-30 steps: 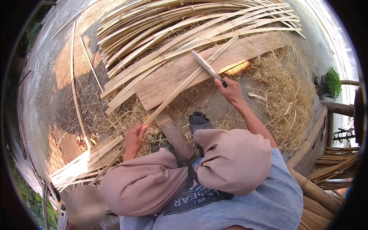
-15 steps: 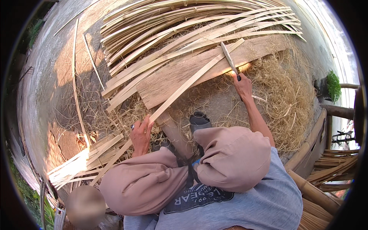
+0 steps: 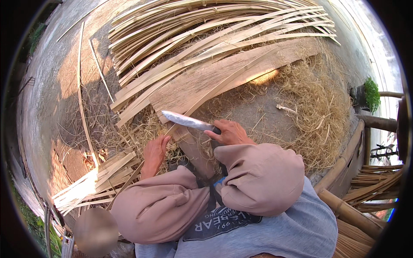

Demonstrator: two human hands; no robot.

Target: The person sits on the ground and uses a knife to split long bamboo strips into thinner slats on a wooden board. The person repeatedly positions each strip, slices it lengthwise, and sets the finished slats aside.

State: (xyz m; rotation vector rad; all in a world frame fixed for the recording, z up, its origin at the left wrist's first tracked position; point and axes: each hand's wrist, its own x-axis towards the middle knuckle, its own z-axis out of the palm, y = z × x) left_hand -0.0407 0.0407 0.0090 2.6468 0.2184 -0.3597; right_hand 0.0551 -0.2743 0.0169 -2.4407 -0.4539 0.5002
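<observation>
My right hand [image 3: 232,132] is closed around the dark handle of a knife [image 3: 189,121]. The long pale blade points left and crosses above a bamboo strip [image 3: 226,81], close to my other hand; whether it touches the strip I cannot tell. My left hand [image 3: 155,155] is closed on the near part of that strip, fingers curled over it. From there the strip slants up and right across a wide wooden plank [image 3: 178,92], its browner side now showing. A narrower wooden piece [image 3: 193,150] lies between my legs, below the blade.
Many split bamboo strips [image 3: 172,38] lie in a broad pile beyond the plank. A smaller stack of strips [image 3: 99,180] is at the lower left. Curly shavings [image 3: 318,99] cover the ground at right. Bamboo poles [image 3: 348,213] and a green plant [image 3: 371,93] stand at the right edge.
My right hand has brought the knife from the strip's far end down and left, near my left hand. The strip shows a darker face than before. My left hand has shifted slightly.
</observation>
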